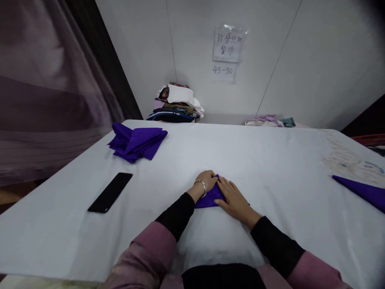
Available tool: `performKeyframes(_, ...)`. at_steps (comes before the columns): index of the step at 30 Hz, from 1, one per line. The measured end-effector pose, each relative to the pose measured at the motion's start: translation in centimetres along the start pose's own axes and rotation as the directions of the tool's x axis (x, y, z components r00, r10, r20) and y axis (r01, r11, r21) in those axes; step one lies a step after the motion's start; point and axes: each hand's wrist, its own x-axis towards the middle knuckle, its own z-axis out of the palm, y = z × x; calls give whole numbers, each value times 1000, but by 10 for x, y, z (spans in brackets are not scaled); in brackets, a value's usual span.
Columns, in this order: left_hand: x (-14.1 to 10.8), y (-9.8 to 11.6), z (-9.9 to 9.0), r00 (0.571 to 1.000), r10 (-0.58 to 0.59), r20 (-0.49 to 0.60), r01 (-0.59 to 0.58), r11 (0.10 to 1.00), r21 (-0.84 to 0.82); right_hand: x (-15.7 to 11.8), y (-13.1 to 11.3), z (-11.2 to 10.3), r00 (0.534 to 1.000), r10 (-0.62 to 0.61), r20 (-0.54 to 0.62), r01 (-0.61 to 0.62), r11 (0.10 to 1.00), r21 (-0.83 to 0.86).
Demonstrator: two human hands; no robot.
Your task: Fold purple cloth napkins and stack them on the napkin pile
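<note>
A purple cloth napkin (207,199), folded to a triangle, lies on the white-covered table in front of me. My left hand (207,178), with a silver bracelet at the wrist, has its fingers curled in at the upper tip of the napkin and grips it there. Flat across the napkin's right side rests my right hand (233,196), fingers stretched out and pointing up toward the tip. Both hands cover much of the cloth, so its folds are partly hidden.
A loose heap of purple napkins (136,140) lies at the back left, with a black phone (110,192) nearer me. At the right edge is a narrow folded purple napkin (362,190). Behind the table stand stacked clothes (177,106); handwritten paper signs (227,46) hang on the wall.
</note>
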Motion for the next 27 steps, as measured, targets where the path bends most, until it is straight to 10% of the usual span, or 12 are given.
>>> performKeyframes(11, -15, -10, 16, 997, -2, -73, -31, 890, -455, 4, 11, 2, 921, 358, -157, -199, 775, 600)
performKeyframes(27, 7, -26, -6, 945, 268, 190, -67, 725, -686, 12, 10, -8, 911, 408, -53, -288, 725, 626)
